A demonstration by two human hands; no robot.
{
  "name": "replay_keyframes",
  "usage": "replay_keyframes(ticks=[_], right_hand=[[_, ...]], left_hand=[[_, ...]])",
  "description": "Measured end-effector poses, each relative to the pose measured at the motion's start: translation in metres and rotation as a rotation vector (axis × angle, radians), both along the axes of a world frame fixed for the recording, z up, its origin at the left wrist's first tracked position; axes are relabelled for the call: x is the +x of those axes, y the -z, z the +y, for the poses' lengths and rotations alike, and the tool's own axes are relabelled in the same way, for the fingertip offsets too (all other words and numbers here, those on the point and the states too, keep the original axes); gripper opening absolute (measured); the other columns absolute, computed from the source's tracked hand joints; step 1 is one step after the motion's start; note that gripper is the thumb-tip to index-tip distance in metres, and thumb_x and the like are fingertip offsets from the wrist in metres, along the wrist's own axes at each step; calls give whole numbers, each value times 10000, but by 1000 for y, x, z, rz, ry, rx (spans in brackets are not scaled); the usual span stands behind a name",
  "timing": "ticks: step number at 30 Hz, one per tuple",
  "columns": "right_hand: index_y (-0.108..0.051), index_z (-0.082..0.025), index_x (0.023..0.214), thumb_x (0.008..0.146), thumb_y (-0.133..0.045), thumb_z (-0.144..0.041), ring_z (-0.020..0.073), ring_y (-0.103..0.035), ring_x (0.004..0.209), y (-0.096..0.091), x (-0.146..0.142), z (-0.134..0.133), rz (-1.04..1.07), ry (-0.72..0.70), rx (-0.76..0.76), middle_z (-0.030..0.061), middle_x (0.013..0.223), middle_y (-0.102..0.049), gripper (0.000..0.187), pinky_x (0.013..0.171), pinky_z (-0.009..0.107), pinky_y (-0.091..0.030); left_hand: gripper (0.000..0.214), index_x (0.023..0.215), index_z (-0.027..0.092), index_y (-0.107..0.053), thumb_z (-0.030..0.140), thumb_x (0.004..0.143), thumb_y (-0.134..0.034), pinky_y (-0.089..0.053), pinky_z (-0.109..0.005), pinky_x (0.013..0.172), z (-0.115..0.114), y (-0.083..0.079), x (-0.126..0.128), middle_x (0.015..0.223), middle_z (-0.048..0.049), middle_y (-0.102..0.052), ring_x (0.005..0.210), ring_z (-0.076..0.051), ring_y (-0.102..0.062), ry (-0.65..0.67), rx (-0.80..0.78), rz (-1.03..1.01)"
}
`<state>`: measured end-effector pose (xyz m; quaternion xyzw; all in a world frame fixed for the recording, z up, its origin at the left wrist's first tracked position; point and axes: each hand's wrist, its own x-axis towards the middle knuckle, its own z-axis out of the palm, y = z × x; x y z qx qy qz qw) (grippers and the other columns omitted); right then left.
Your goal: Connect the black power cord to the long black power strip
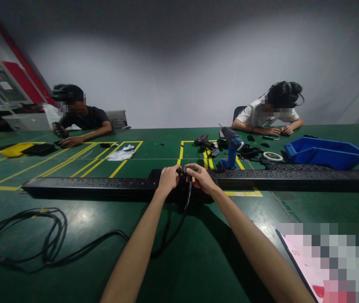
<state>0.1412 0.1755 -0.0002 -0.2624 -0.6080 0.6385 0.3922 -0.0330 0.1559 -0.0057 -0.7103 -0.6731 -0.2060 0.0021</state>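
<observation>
A long black power strip with many sockets lies across the green table from left to right. My left hand is closed on its middle part. My right hand pinches the end of a black cable where it meets the strip. From there the cable runs down toward me and loops away to the left.
A coil of black cable lies at the near left. A blue cordless drill stands behind the strip, with a roll of tape and a blue bin to its right. Two other people work at the far edge. A paper sheet lies at near right.
</observation>
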Motion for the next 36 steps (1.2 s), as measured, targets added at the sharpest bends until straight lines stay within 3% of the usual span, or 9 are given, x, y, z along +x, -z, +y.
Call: replay_keyframes(ticks=[8,18,23,26,36], right_hand=[[-567,-182,1145,888,-441,-630,67,-449,322,2,-2,4,37,4,-111,7,626,-672,532,306,151,-270],[-575,-189,1127,835,-580,-580,63,-452,338,2,-1,2,4,-4,-20,-21,601,-645,488,310,142,-298],[-604,-174,1065,824,-597,-575,63,-422,330,3,-1,1,-38,-5,24,-65,516,-556,468,310,151,-315],[-638,-158,1004,823,-615,-535,56,-409,335,1,0,-2,-113,-41,98,-74,483,-516,418,325,145,-311],[-709,-141,783,816,-602,-310,91,-554,423,-14,-3,-19,-566,-276,469,-10,568,-635,202,459,182,-417]], left_hand=[[367,1132,266,-621,98,854,-451,-393,-366,988,2,3,-2,1083,-49,-716,1074,-231,-618,10,15,-21],[350,1110,260,-619,94,851,-453,-399,-356,965,1,2,-1,1051,-54,-720,1038,-230,-629,1,18,-15],[353,1121,257,-615,103,837,-473,-399,-348,960,-1,-1,-1,1048,-51,-721,1046,-229,-628,13,6,-21],[324,1080,258,-630,115,832,-479,-411,-353,934,0,-1,0,1029,-45,-726,1015,-231,-634,27,12,-22],[434,1094,273,-655,39,809,-427,-388,-373,1010,7,4,2,1100,-37,-715,1073,-218,-609,-53,-8,-77]])
